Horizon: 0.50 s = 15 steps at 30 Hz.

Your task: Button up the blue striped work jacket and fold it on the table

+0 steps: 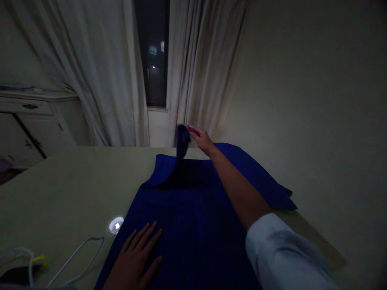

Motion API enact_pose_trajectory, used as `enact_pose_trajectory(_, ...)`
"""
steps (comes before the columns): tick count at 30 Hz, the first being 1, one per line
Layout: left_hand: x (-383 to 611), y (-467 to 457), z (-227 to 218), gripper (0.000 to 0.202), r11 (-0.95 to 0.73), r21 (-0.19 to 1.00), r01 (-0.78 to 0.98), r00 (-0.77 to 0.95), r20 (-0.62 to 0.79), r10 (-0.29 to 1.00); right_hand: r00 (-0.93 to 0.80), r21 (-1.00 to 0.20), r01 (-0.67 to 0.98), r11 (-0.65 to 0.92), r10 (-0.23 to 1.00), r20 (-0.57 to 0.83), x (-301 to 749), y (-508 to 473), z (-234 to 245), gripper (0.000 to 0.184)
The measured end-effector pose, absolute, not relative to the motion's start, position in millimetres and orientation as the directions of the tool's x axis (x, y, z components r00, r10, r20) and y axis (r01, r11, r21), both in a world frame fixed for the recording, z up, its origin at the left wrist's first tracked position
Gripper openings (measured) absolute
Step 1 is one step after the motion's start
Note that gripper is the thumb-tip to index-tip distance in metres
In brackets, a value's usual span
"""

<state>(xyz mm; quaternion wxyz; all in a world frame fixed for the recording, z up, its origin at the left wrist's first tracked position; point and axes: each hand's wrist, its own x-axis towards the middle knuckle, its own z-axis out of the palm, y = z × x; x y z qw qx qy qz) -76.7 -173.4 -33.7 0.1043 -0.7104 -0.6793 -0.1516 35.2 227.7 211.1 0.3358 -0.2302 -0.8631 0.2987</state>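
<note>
A dark blue garment, by its shape probably a shirt, lies spread flat over the table in front of me. My left hand rests open on its lower left part, palm down with the fingers apart. Farther off, my right hand is closed in a pinch at the far end of the garment. It lifts a flap of the cloth, which stands upright from the table. On the right, a sleeve-like part stretches toward the wall, partly behind my right forearm.
The pale table runs up to the curtains and the right wall. Left of the garment are a bright round spot, a white cable and a dark object. A white cabinet stands far left.
</note>
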Motion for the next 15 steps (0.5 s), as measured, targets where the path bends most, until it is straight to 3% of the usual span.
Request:
enact_pose_trajectory(2, -78, -174, -35, 0.070, -0.070, 0.009, 0.998, 0.060, 0.402, 0.914, -0.703, -0.745, -0.217, 0.631, 0.429, 0.568, -10, 217, 221, 0.049)
enact_pose_trajectory(4, -79, -174, -35, 0.072, -0.082, -0.019, 0.996, 0.082, 0.427, 0.901, -0.750, -0.763, -0.304, 0.571, 0.351, 0.561, -36, 204, 209, 0.051)
enact_pose_trajectory(5, -79, -174, -34, 0.072, -0.086, -0.024, 0.996, 0.088, 0.429, 0.899, -0.777, -0.770, -0.240, 0.591, 0.359, 0.518, -39, 197, 194, 0.051)
enact_pose_trajectory(7, -80, -173, -35, 0.071, -0.085, -0.022, 0.996, 0.087, 0.429, 0.899, -0.800, -0.728, 0.057, 0.683, 0.468, 0.376, -30, 183, 150, 0.048)
enact_pose_trajectory(10, -82, -170, -37, 0.070, -0.081, -0.023, 0.996, 0.083, 0.444, 0.892, -0.731, -0.460, 0.547, 0.699, 0.667, 0.145, 4, 167, 78, 0.042)
enact_pose_trajectory(13, -84, -169, -41, 0.071, -0.094, -0.030, 0.995, 0.098, 0.464, 0.881, -0.677, -0.400, 0.627, 0.669, 0.721, 0.146, 36, 167, 45, 0.012)
enact_pose_trajectory(15, -84, -169, -42, 0.073, -0.102, -0.033, 0.994, 0.106, 0.468, 0.877, -0.619, -0.418, 0.631, 0.653, 0.749, 0.236, 57, 182, 56, 0.015)
